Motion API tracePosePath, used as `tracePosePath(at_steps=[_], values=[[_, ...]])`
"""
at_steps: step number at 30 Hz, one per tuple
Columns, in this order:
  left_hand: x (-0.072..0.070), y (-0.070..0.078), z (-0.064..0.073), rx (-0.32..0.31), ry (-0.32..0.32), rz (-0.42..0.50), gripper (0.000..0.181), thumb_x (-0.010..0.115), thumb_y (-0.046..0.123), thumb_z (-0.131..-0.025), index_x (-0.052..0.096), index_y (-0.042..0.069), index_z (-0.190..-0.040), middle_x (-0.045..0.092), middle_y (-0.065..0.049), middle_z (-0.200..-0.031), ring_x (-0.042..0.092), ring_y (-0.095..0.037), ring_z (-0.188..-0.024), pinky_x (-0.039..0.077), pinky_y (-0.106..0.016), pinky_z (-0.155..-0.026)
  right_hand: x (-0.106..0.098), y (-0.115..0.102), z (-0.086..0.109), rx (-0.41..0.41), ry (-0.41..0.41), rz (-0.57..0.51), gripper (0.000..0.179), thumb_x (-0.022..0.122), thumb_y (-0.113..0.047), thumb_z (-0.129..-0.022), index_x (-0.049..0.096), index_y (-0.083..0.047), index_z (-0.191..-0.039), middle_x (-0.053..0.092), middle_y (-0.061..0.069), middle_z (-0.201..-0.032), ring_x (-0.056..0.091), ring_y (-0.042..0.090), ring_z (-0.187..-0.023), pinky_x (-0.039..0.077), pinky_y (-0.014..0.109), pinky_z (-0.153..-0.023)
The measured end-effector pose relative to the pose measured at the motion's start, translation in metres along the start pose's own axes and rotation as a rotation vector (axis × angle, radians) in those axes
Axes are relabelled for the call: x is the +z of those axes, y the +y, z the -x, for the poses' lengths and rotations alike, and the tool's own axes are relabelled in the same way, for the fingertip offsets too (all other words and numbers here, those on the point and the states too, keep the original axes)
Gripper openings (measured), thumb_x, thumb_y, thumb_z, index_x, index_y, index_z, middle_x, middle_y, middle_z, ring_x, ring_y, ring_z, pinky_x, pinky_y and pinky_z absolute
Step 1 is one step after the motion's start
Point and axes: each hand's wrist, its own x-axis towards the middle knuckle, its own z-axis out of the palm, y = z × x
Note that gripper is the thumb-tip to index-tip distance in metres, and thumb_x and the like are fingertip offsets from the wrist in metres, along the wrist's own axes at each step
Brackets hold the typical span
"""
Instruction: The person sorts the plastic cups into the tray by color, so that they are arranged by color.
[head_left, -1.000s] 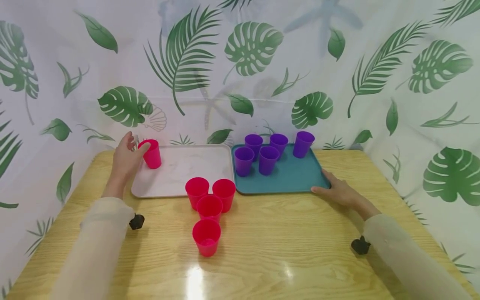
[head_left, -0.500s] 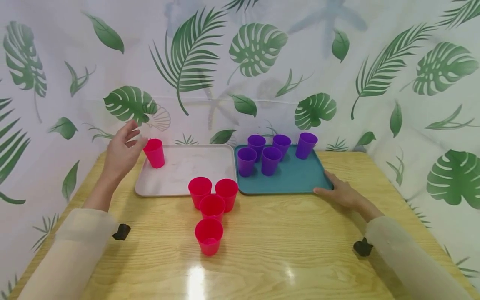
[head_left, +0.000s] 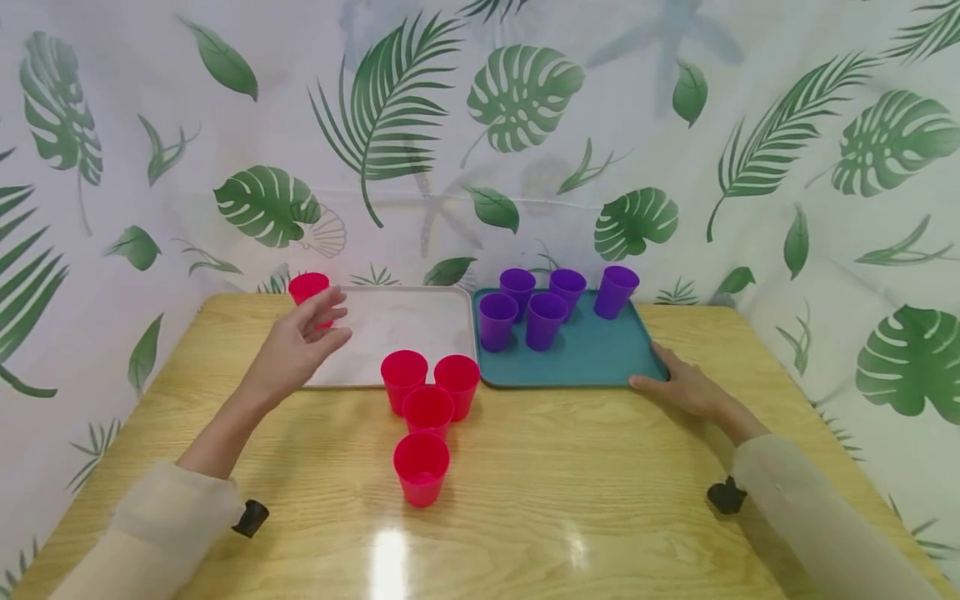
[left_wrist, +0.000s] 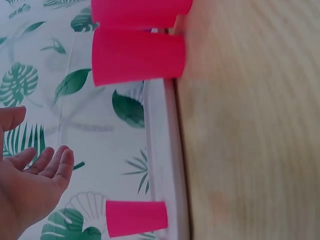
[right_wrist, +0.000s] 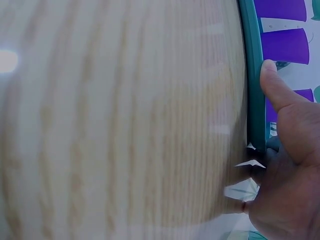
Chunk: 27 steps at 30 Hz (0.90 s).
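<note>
while a red cup (head_left: pixel 307 286) stands just behind the parted, bent fingers of the left hand (head_left: pixel 292 354), four other red cups (head_left: pixel 422 475) stand to their right; the right hand (head_left: pixel 686 388) holds the teal tray (head_left: pixel 573 367), thumb and fingers spread round its corner.

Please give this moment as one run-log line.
left hand: empty | right hand: holds teal tray corner | white tray: one red cup | teal tray: five purple cups | table: four red cups
</note>
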Motion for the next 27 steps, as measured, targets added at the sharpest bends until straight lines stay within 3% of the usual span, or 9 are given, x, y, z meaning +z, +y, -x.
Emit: tracePosePath(at_steps=[6, 11, 18, 27], values=[[0.018, -0.006, 0.008, -0.011, -0.077, 0.018, 0.065, 0.066, 0.011, -0.102, 0.036, 0.000, -0.158, 0.045, -0.019, -0.157, 0.048, -0.036, -0.141, 0.049, -0.032, -0.107, 0.001, 0.002, 0.000, 0.010, -0.004, -0.001, 0.106, 0.055, -0.061, -0.101, -0.005, 0.000, -0.163, 0.002, 0.039, -0.164, 0.001, 0.065, -0.146, 0.007, 0.078, -0.114], [0.030, -0.012, 0.011, -0.022, -0.129, 0.004, 0.067, 0.066, 0.011, -0.101, 0.035, 0.000, -0.159, 0.045, -0.020, -0.158, 0.046, -0.039, -0.142, 0.042, -0.049, -0.113, 0.001, 0.001, 0.000, 0.009, -0.005, -0.002, 0.106, 0.055, -0.061, -0.101, -0.005, 0.000, -0.163, 0.001, 0.038, -0.164, 0.001, 0.064, -0.146, 0.007, 0.078, -0.114], [0.046, -0.021, 0.008, -0.023, -0.195, 0.027, 0.069, 0.067, 0.008, -0.099, 0.033, -0.002, -0.159, 0.043, -0.022, -0.157, 0.043, -0.043, -0.143, 0.038, -0.054, -0.115, 0.001, 0.000, 0.003, 0.015, -0.003, -0.010, 0.107, 0.056, -0.061, -0.101, -0.005, 0.000, -0.163, 0.002, 0.038, -0.164, 0.002, 0.064, -0.147, 0.008, 0.077, -0.115], [0.056, -0.027, 0.005, -0.018, -0.252, -0.039, 0.071, 0.070, 0.014, -0.098, 0.036, -0.001, -0.158, 0.043, -0.022, -0.158, 0.040, -0.041, -0.145, 0.036, -0.055, -0.117, 0.001, -0.001, 0.002, 0.015, -0.007, -0.028, 0.108, 0.057, -0.060, -0.100, -0.005, 0.001, -0.163, 0.000, 0.039, -0.164, 0.002, 0.062, -0.148, 0.009, 0.075, -0.116]])
